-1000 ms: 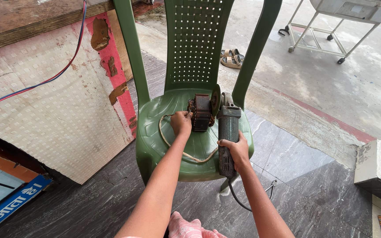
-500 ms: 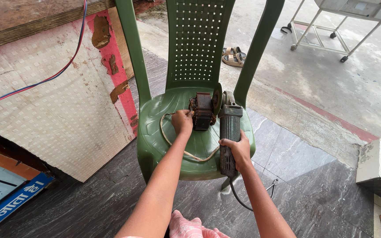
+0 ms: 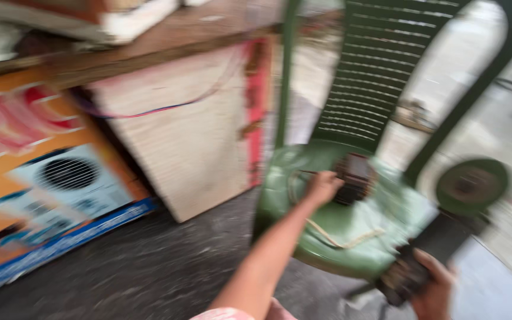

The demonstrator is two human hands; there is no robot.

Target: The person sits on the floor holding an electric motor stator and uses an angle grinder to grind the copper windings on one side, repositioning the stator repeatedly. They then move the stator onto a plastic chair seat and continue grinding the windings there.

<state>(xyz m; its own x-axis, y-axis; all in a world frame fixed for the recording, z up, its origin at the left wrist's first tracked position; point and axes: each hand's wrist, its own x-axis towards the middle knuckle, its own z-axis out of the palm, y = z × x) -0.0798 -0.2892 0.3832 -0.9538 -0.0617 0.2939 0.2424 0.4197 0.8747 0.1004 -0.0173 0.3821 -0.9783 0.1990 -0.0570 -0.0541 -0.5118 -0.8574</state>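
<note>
The picture is blurred by motion. My left hand [image 3: 322, 187] rests on a small dark motor part [image 3: 355, 176] that lies on the seat of a green plastic chair [image 3: 351, 237]. My right hand [image 3: 431, 284] grips the dark body of an angle grinder [image 3: 445, 237], lifted off the seat to the right of the chair, with its round disc [image 3: 471, 185] up and away from me. A pale cord [image 3: 342, 237] curls across the seat.
A wooden board panel [image 3: 191, 148] leans at the left of the chair with a red and blue wire [image 3: 161, 109] across it. An orange and blue printed sign [image 3: 48, 195] stands at the far left. The floor [image 3: 149, 266] is dark stone.
My right hand has lifted the angle grinder off the seat and swung it to the right. The view has turned left. My left hand stays on the motor part.
</note>
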